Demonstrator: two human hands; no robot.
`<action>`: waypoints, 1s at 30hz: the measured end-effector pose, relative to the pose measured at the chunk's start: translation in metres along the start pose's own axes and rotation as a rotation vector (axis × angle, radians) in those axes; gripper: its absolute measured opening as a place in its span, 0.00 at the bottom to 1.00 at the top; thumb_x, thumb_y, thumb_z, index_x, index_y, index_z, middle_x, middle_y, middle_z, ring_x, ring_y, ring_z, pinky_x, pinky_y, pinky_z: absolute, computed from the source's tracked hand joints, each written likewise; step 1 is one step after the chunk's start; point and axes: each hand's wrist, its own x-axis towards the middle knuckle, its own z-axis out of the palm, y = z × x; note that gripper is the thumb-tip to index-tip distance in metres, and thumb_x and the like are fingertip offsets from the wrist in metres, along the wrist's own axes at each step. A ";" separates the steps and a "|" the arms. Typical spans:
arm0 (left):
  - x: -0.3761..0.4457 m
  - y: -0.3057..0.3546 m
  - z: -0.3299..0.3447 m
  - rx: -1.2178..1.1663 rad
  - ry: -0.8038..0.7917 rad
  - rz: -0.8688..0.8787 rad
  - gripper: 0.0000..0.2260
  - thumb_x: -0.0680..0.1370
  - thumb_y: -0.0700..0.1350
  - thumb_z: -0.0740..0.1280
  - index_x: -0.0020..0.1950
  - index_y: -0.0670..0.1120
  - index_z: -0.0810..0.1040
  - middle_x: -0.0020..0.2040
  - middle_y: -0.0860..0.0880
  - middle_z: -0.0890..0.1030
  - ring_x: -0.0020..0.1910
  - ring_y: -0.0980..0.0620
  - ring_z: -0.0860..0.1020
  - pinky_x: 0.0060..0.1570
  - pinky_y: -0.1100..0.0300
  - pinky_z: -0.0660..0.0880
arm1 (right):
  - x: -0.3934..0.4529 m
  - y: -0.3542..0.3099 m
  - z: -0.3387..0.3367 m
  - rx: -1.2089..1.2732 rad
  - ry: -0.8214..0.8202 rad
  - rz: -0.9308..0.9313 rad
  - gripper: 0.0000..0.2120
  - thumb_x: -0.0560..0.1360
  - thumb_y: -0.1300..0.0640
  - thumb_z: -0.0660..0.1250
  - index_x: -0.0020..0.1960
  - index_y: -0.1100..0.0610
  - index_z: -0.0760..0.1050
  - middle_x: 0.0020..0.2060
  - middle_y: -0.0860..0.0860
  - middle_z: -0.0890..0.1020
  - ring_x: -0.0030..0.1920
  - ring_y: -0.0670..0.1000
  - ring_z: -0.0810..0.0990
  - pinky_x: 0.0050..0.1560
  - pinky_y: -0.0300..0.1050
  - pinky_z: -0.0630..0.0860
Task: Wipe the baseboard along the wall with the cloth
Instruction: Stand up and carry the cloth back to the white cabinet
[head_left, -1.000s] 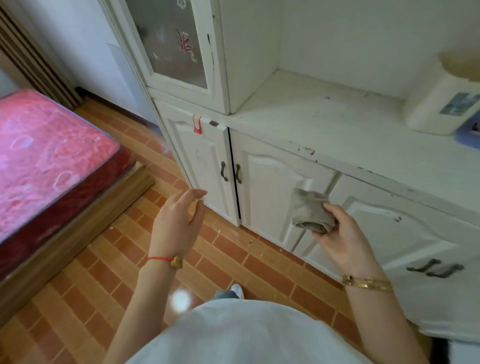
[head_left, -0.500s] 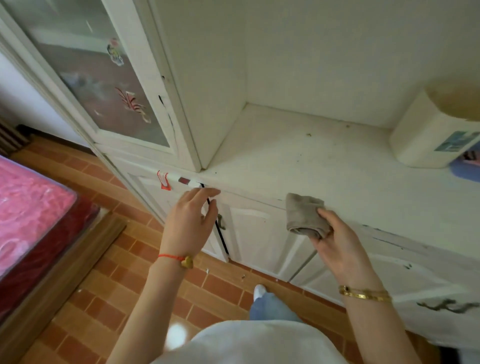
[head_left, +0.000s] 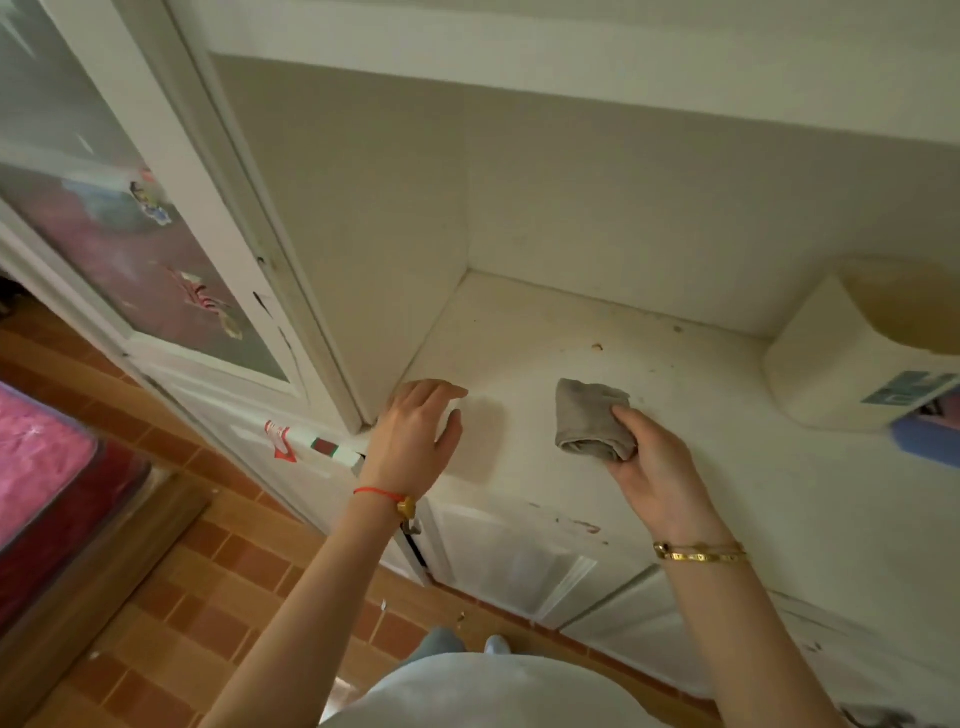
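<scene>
My right hand (head_left: 649, 467) grips a folded grey-brown cloth (head_left: 589, 421) and holds it just above the white counter shelf (head_left: 571, 338) of the cabinet. My left hand (head_left: 415, 431) hovers over the counter's left front corner, fingers apart and curled down, holding nothing. It sits beside the upright side panel (head_left: 363, 249) of the glass-door cupboard. No baseboard along a wall shows in this view; only the cabinet's foot meets the floor (head_left: 218, 613) below my arms.
A white box-shaped container (head_left: 852, 364) and a blue object (head_left: 930, 436) stand at the counter's right end. The glass cupboard door (head_left: 119, 234) with stickers stands left. White lower cabinet doors (head_left: 519, 561) are below. A pink mattress (head_left: 41, 467) on a wooden frame lies far left on the tiled floor.
My view has tilted upward from the lower doors to the counter. Both hands rose with it, from in front of the doors to over the countertop, the cloth still held.
</scene>
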 end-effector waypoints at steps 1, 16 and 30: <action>0.006 -0.002 0.006 0.003 -0.011 0.003 0.12 0.79 0.45 0.61 0.59 0.46 0.80 0.56 0.48 0.82 0.58 0.44 0.78 0.56 0.48 0.77 | 0.006 -0.001 0.003 -0.005 0.007 0.006 0.08 0.79 0.65 0.62 0.54 0.66 0.77 0.47 0.58 0.82 0.46 0.52 0.81 0.50 0.46 0.77; 0.037 -0.043 0.062 -0.049 -0.057 0.070 0.12 0.76 0.41 0.67 0.58 0.47 0.80 0.59 0.47 0.79 0.59 0.46 0.73 0.60 0.51 0.68 | 0.051 0.005 0.063 0.022 0.142 0.066 0.03 0.77 0.64 0.66 0.50 0.61 0.77 0.47 0.57 0.82 0.46 0.53 0.81 0.47 0.49 0.79; 0.039 -0.043 0.058 -0.142 -0.030 0.100 0.13 0.75 0.43 0.61 0.58 0.46 0.79 0.59 0.47 0.79 0.60 0.48 0.70 0.62 0.53 0.65 | 0.183 -0.020 0.172 -0.273 0.134 -0.056 0.21 0.80 0.59 0.63 0.71 0.63 0.68 0.65 0.61 0.75 0.61 0.57 0.77 0.54 0.42 0.73</action>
